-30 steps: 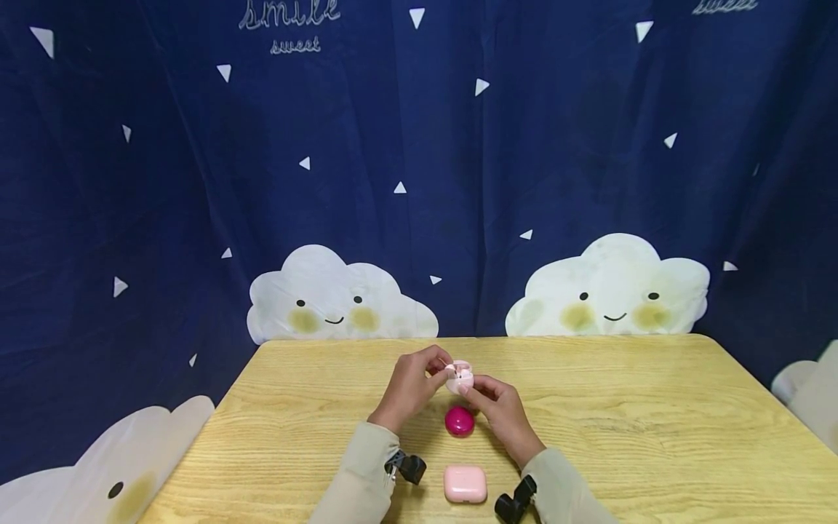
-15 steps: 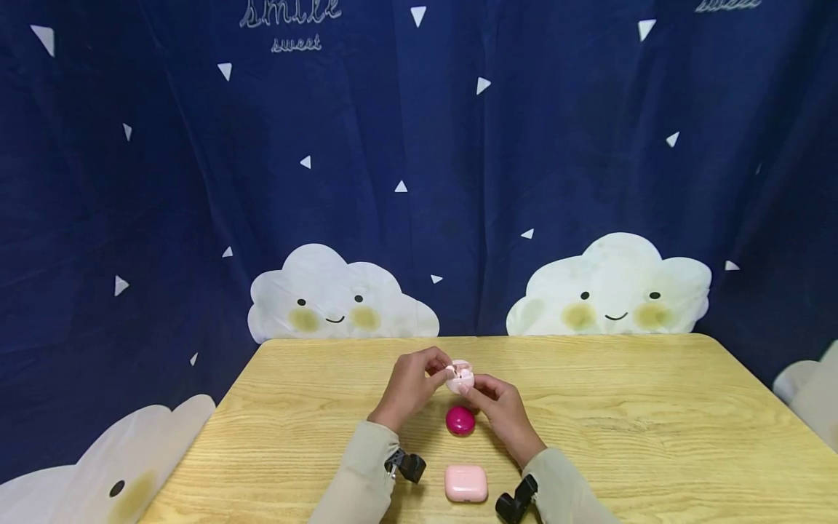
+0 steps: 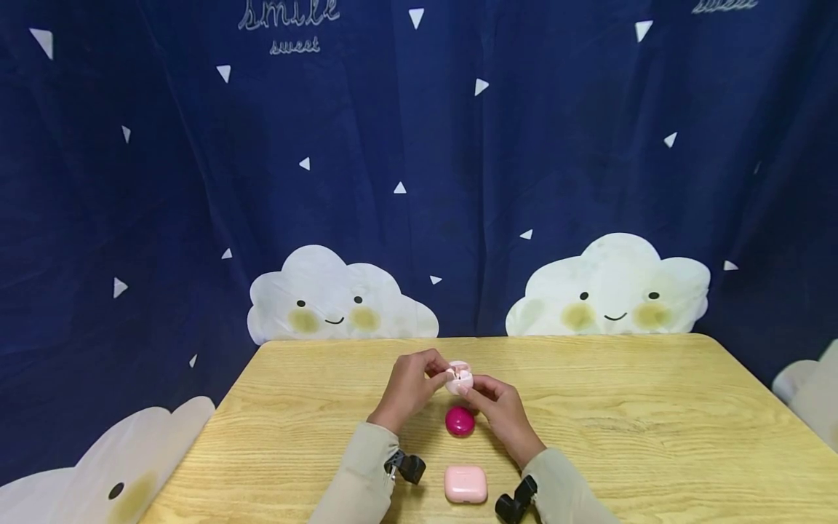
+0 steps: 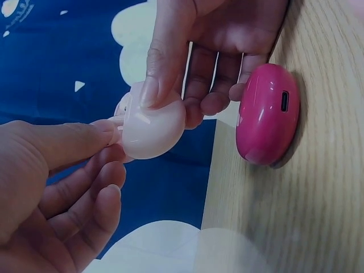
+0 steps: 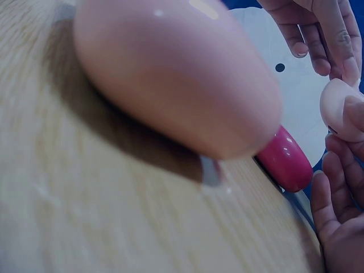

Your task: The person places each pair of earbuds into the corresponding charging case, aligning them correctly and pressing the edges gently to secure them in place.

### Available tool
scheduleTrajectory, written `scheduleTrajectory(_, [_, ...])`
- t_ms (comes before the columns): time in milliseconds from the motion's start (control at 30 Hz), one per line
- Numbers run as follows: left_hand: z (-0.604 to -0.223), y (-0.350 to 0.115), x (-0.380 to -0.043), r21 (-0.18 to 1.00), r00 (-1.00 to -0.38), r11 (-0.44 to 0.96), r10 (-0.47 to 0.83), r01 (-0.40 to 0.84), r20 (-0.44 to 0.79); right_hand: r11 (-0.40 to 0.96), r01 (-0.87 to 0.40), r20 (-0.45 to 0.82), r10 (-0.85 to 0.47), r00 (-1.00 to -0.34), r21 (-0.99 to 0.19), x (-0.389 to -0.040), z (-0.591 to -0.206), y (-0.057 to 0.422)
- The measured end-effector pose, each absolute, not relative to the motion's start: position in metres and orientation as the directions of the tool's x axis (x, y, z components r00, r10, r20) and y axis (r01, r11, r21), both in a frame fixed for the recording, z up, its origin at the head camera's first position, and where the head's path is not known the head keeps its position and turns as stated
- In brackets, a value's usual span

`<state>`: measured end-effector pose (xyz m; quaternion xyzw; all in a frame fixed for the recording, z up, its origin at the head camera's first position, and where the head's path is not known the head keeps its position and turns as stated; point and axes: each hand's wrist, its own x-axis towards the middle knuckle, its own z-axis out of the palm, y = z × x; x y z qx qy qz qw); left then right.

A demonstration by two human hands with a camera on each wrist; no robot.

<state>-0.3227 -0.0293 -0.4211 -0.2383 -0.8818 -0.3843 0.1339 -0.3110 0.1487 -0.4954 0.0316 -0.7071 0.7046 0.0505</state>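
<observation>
Above the table, my right hand (image 3: 505, 413) grips an open-lidded, round, pale pink earbud case (image 4: 156, 131), its thumb lying on the front shell. My left hand (image 3: 407, 387) pinches a small pale earbud (image 3: 450, 374) between thumb and forefinger at the case's left side. The fingertips hide most of that earbud, so I cannot tell how far it sits in the case. Another light earbud (image 3: 465, 374) shows inside, on the right. Just below the hands, a glossy magenta case (image 3: 460, 421) sits on the table; its charging port shows in the left wrist view.
A pink rounded-rectangular earbud case (image 3: 465, 485) lies nearer me, between the forearms, and looms large in the right wrist view. The wooden table (image 3: 628, 422) ends at a dark blue curtain (image 3: 458, 160) printed with clouds. Black wrist cameras are strapped to both sleeves.
Both hands stay nearly still around the pale pink case, which shifts only slightly. The magenta and pink cases keep their places on the table.
</observation>
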Motion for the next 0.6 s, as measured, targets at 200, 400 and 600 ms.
scheduleTrajectory(200, [-0.4225, -0.0293, -0.324, 0.59, -0.837, 0.598, 0.321, 0.542, 0.444, -0.002, -0.112, 0.112, 0.03, -0.993, -0.994, -0.3111, -0.4957, 0.1489])
scheduleTrajectory(400, [-0.4239, -0.0299, -0.3254, 0.562, -0.821, 0.607, 0.326, 0.562, 0.468, 0.001, -0.132, 0.132, 0.028, -0.991, -0.991, -0.3106, -0.4956, 0.149])
scheduleTrajectory(600, [-0.4234, -0.0304, -0.3259, 0.525, -0.797, 0.614, 0.331, 0.589, 0.506, 0.01, -0.149, 0.149, 0.02, -0.989, -0.989, -0.3107, -0.4959, 0.1492])
